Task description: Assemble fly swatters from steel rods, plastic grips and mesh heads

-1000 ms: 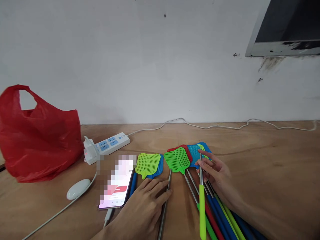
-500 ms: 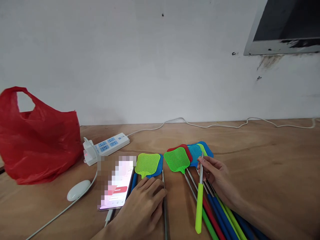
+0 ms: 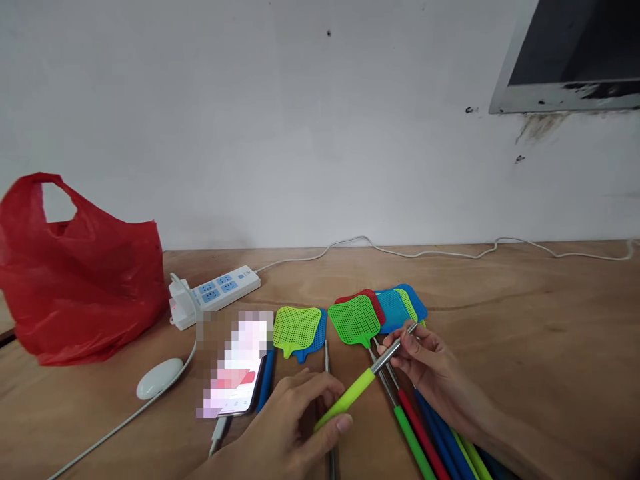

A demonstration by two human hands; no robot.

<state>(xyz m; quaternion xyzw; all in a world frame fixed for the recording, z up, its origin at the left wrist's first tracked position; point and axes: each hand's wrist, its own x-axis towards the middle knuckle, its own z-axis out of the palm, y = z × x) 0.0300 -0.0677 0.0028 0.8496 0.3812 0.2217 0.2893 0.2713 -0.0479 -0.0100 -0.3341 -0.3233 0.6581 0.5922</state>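
A yellow-green fly swatter handle [image 3: 353,393] with a short metal rod slants between my two hands, with no swatter head on it. My right hand [image 3: 425,360] pinches the metal rod near its upper end. Around the lower end of the grip, my left hand [image 3: 295,420] has its thumb and fingers closed. Between and beyond the hands lie loose swatter heads, a yellow one [image 3: 297,328] over a blue one [image 3: 320,333]. A thin metal rod [image 3: 328,373] lies behind my left hand. Several assembled swatters, a green one [image 3: 356,320] foremost, lie under my right hand.
A lit phone [image 3: 240,373], partly blurred out, lies on the left with a charging cable. Behind it are a white power strip [image 3: 227,293] and a white oval device [image 3: 160,378]. A red plastic bag [image 3: 90,280] stands at the far left. A white cord [image 3: 420,253] runs along the wall.
The yellow-green handle has tilted from nearly upright to a slant, its lower end swinging left. My left hand has come off the table and closed around that end.
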